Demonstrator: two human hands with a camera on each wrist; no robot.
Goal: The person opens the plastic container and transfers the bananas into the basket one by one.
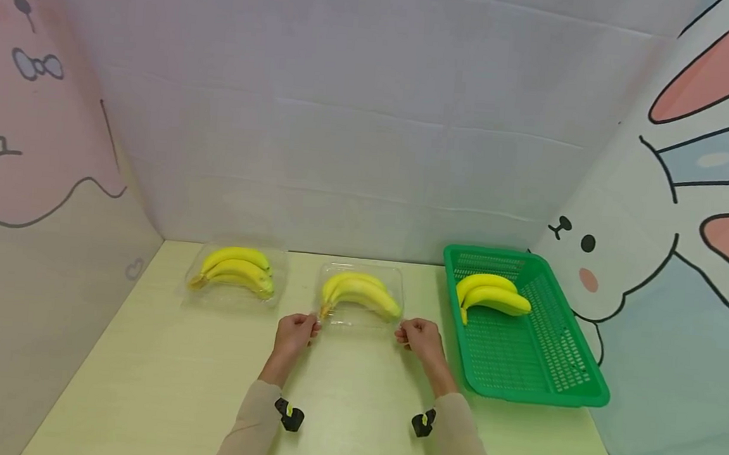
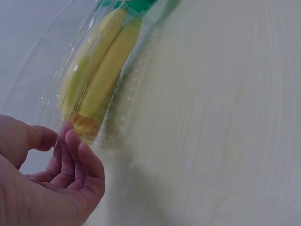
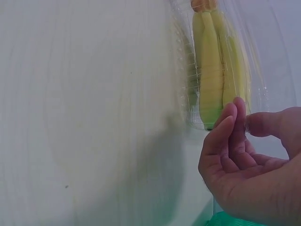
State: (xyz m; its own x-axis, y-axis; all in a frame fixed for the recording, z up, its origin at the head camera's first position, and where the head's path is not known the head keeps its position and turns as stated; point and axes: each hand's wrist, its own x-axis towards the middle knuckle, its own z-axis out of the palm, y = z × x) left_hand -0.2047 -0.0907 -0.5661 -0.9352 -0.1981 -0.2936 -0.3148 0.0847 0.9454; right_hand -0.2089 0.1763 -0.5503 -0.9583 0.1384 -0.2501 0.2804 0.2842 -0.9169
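Note:
A clear plastic clamshell box (image 1: 358, 321) with a bunch of bananas (image 1: 363, 292) inside lies at the middle of the table. My left hand (image 1: 296, 333) pinches its near left corner between thumb and fingertips. At the near right corner, my right hand (image 1: 423, 338) pinches the plastic edge the same way. In the left wrist view the brownish stem end of the bananas (image 2: 101, 70) is close to my left fingers. The right wrist view has the greenish tips of the bananas (image 3: 211, 80) beside my right fingertips.
To the left sits another clear box (image 1: 280, 278) with bananas (image 1: 235, 268) in it. A green plastic basket (image 1: 507, 371) stands on the right, holding one bunch of bananas (image 1: 493, 296) at its far left. Cloth-like walls (image 1: 357, 149) enclose the table (image 1: 352, 410) at the back and sides.

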